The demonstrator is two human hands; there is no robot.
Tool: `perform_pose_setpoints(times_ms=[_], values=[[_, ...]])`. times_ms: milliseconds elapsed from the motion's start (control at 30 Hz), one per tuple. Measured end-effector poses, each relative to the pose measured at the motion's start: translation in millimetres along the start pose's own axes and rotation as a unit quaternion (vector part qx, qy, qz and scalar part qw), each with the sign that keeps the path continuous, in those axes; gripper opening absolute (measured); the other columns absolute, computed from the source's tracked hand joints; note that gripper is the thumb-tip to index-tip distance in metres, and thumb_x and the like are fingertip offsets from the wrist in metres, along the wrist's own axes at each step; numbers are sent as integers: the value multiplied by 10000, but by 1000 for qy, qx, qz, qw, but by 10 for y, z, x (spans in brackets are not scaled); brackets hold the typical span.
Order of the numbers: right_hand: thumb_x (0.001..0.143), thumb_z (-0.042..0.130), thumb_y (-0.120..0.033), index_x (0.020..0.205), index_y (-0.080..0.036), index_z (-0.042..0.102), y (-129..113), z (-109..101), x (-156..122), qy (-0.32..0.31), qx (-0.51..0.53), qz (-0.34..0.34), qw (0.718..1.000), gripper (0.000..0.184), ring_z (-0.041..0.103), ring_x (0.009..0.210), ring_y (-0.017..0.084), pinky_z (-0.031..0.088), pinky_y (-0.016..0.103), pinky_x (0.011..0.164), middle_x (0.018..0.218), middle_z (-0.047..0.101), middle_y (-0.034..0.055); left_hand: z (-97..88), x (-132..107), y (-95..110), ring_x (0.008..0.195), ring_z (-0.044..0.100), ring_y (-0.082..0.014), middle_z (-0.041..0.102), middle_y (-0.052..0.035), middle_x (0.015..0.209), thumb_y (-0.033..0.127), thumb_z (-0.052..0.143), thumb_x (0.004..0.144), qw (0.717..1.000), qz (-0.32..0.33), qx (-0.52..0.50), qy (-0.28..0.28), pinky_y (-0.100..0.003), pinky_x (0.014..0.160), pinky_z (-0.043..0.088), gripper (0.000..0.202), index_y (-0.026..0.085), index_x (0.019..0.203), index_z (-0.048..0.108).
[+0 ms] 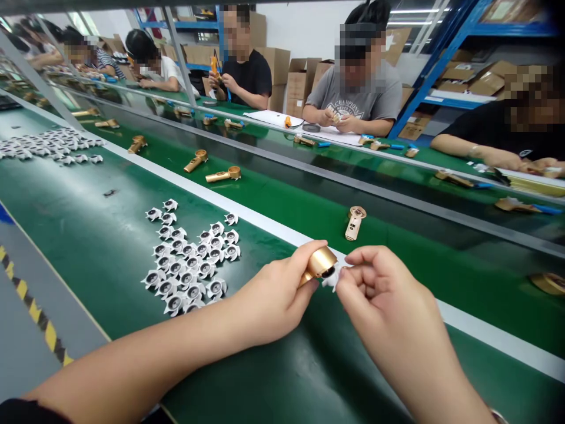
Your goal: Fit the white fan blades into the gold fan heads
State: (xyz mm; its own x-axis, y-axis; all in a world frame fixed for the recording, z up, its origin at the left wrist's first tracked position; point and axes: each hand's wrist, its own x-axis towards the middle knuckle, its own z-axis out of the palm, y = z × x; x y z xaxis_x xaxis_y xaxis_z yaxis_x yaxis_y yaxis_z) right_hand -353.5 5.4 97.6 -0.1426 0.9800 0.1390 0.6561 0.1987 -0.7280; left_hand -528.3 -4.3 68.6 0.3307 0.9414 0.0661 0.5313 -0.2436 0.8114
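**Fingers and surrounding work area.** The fingers (309, 252) of the left hand (269, 297) close around a short gold metal cylinder (318, 263), held above the belt with its dark open end toward the right. The fingers (353, 277) of the right hand (379, 288) pinch a small white star-shaped piece (331, 278) just at that open end. To the near left on the green surface (110, 218) lies a loose cluster of matching white pieces (188, 262), each with a dark round centre; a second cluster (48, 144) lies farther left. Gold handle-shaped parts (355, 222) are spaced along the surface beyond the hands. On the far side, seated co-workers (357, 88) handle similar parts.
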Motion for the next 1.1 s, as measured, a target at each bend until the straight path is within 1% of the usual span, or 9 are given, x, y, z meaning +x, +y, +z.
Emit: perform_pose_setpoints(times_ms=[267, 433, 500, 567, 633, 800, 967, 1033, 1100], values=[[849, 597, -293, 1015, -249, 444, 35, 112, -8, 18, 107, 66, 992, 231, 613, 500, 141, 465, 213, 471, 629, 645, -45, 107, -44, -103, 906, 667, -237, 674, -79, 1104, 193, 380, 962, 997, 46, 53, -17, -325, 742, 483, 573, 242, 1503, 197], [906, 560, -389, 1244, -244, 382, 34, 226, -3, -19, 309, 90, 947, 408, 669, 644, 171, 568, 314, 648, 786, 682, -8, -198, 24, -27, 805, 658, -196, 686, -48, 996, 293, 456, 965, 997, 9, 74, 3, -268, 686, 458, 545, 242, 1473, 265], [930, 521, -378, 1273, -230, 394, 42, 389, -65, -68, 296, 69, 950, 394, 658, 672, 164, 554, 302, 645, 837, 677, 7, -430, 180, -66, 804, 656, -201, 683, -40, 976, 400, 466, 975, 993, -3, 119, 4, -263, 678, 452, 502, 251, 1434, 329], [933, 500, -290, 1186, -207, 521, 39, 614, -155, -158, 217, 18, 963, 268, 644, 713, 161, 531, 289, 665, 867, 676, 29, -649, 426, -187, 843, 656, -222, 682, -57, 999, 466, 395, 1001, 978, -27, 208, 16, -280, 700, 459, 476, 234, 1414, 349], [912, 494, -190, 1045, -189, 641, 5, 848, -235, -231, 124, -54, 963, 199, 646, 801, 178, 518, 303, 736, 926, 689, 62, -806, 725, -373, 927, 650, -253, 680, -92, 1042, 446, 315, 1028, 939, -94, 328, 46, -329, 777, 471, 487, 204, 1450, 290], [920, 485, -136, 1091, -175, 710, -191, 1202, -270, -241, 17, -130, 962, 286, 654, 944, 198, 491, 301, 867, 1027, 697, 87, -951, 1332, -827, 1108, 598, -293, 612, -176, 1224, 379, 371, 1023, 899, -197, 385, 62, -449, 922, 467, 477, 140, 1437, 371], [894, 512, -153, 983, -200, 756, -320, 1283, -257, -238, -6, -119, 964, 264, 669, 927, 218, 489, 301, 836, 978, 723, 77, -907, 1554, -874, 1384, 318, -415, 371, -254, 1490, 468, 512, 949, 880, -229, 405, 96, -579, 1081, 299, 699, 99, 1503, 301], [881, 534, -165, 950, -207, 763, -334, 1312, -260, -242, -9, -113, 964, 243, 672, 907, 224, 488, 302, 803, 955, 726, 72, -737, 1631, -738, 1431, 197, -421, 275, -243, 1547, 524, 456, 956, 886, -189, 409, 113, -561, 1127, 220, 748, 83, 1524, 250], [874, 552, -177, 908, -207, 764, -339, 1339, -261, -246, -9, -108, 963, 216, 674, 883, 226, 482, 300, 774, 932, 725, 71, -457, 1738, -561, 1421, 224, -381, 317, -200, 1531, 606, 390, 954, 898, -142, 402, 105, -495, 1139, 235, 748, 95, 1496, 322]])
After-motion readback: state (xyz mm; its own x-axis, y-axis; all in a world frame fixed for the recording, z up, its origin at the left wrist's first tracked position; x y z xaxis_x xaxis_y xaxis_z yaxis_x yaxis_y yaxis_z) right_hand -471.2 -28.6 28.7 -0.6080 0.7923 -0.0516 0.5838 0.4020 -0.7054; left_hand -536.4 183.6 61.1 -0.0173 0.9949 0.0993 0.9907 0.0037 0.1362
